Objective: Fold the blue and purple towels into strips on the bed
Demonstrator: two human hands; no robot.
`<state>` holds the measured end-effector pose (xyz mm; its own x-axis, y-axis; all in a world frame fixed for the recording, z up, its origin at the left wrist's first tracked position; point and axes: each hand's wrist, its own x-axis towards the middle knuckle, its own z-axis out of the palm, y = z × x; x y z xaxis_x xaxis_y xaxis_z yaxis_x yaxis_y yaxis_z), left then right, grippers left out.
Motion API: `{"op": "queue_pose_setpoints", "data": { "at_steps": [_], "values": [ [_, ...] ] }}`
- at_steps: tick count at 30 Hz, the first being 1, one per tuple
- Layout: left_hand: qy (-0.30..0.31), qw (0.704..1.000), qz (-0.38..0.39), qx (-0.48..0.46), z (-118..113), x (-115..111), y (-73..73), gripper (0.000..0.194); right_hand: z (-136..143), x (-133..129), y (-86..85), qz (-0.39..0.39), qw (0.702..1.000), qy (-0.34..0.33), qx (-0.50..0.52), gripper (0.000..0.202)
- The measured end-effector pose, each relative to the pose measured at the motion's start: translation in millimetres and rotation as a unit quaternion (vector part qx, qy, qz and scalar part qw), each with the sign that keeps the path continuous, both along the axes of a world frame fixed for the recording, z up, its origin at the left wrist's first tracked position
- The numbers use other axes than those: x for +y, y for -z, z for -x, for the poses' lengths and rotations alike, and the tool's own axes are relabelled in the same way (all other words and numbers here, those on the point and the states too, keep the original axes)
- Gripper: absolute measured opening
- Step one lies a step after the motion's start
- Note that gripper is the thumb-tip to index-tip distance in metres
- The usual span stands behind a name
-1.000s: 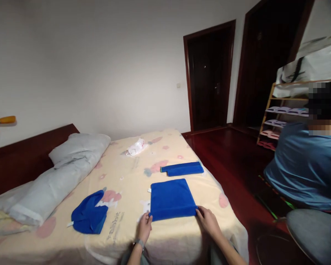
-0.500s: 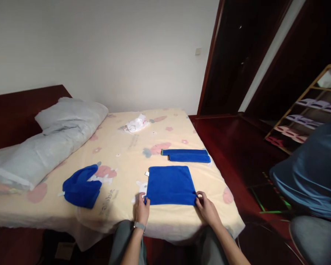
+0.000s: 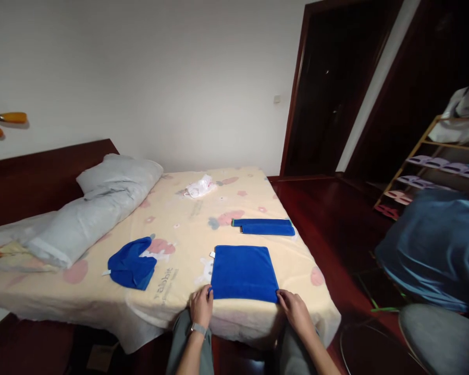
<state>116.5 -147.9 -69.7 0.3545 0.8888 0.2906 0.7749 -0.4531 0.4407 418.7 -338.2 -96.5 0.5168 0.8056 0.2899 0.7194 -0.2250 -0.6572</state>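
A blue cloth [image 3: 243,273] lies spread flat as a square near the bed's front edge, a white tag at its far left corner. My left hand [image 3: 201,305] pinches its near left corner. At the near right corner, my right hand [image 3: 294,307] grips the cloth between thumb and fingers. Beyond the square are two blue cloths folded into narrow strips [image 3: 268,228], lying side by side. Off to the left, a crumpled blue cloth [image 3: 131,264] with a white tag rests on the patterned bedsheet [image 3: 187,234].
A grey quilt [image 3: 101,208] is bunched by the dark headboard [image 3: 54,165]. A white plastic bag [image 3: 200,186] lies toward the back of the bed. At the right stand a shoe rack [image 3: 410,151], a blue-covered item [image 3: 433,245] and a grey rounded seat [image 3: 443,338].
The view has shifted, bringing orange-handled objects on the left wall into sight. The cloth's near edge looks straighter and drawn slightly toward me, both hands still on its corners.
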Motion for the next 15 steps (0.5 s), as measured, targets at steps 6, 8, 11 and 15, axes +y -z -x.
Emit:
{"op": "queue_pose_setpoints", "data": {
  "at_steps": [6, 8, 11, 15],
  "values": [
    [0.000, 0.999, -0.037, 0.021, -1, -12, -7.7, 0.037, 5, -5, -6.7, 0.014, 0.998, 0.012, -0.054, 0.037],
    [0.063, 0.996, -0.061, 0.030, -10, -24, -12.8, 0.042, 12, -3, -9.5, 0.009, 0.997, 0.015, -0.079, 0.039],
    [0.213, 0.973, -0.070, 0.057, -30, -44, -17.3, 0.050, 27, 4, -12.2, -0.002, 0.987, -0.059, -0.147, 0.045],
    [0.294, 0.951, -0.052, 0.082, -53, -56, -14.2, 0.053, 40, 14, -11.2, 0.028, 0.967, -0.163, -0.192, 0.053]
  ]
}}
